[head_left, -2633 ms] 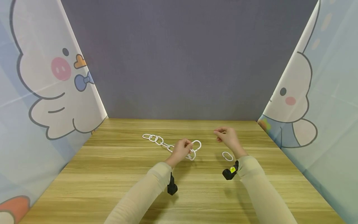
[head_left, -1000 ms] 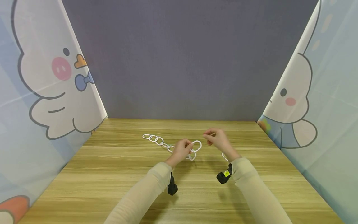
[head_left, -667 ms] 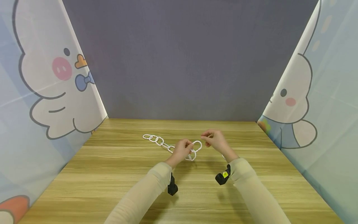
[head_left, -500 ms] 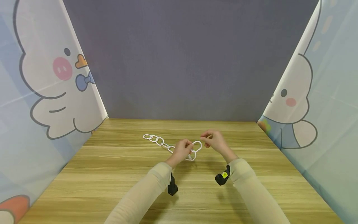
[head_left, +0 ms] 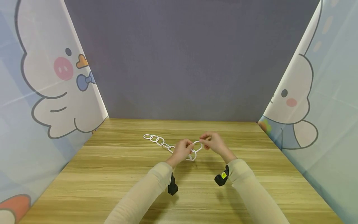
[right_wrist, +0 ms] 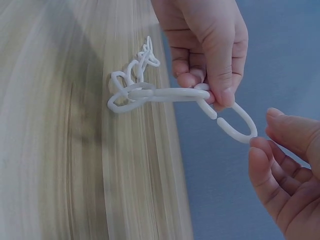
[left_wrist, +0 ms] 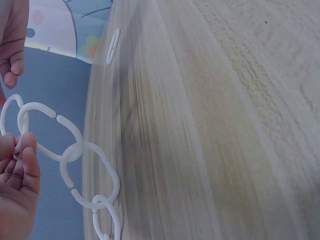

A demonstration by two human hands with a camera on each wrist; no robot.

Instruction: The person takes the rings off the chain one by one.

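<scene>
Lying partly on the table point(head_left: 112, 177), the white chain point(head_left: 166, 145) runs from the left to the left hand point(head_left: 180, 151), pinching its end ring point(right_wrist: 234, 133). The right hand point(head_left: 214, 142) holds finger and thumb apart beside it; I think grabbing comes now, needing a careful pinch.

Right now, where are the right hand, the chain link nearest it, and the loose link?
Right hand point(head_left: 214, 143): head view, its middle.
Nearest link point(right_wrist: 232, 132): right wrist view, beside its gap.
Loose link point(left_wrist: 112, 48): left wrist view, long side.
</scene>
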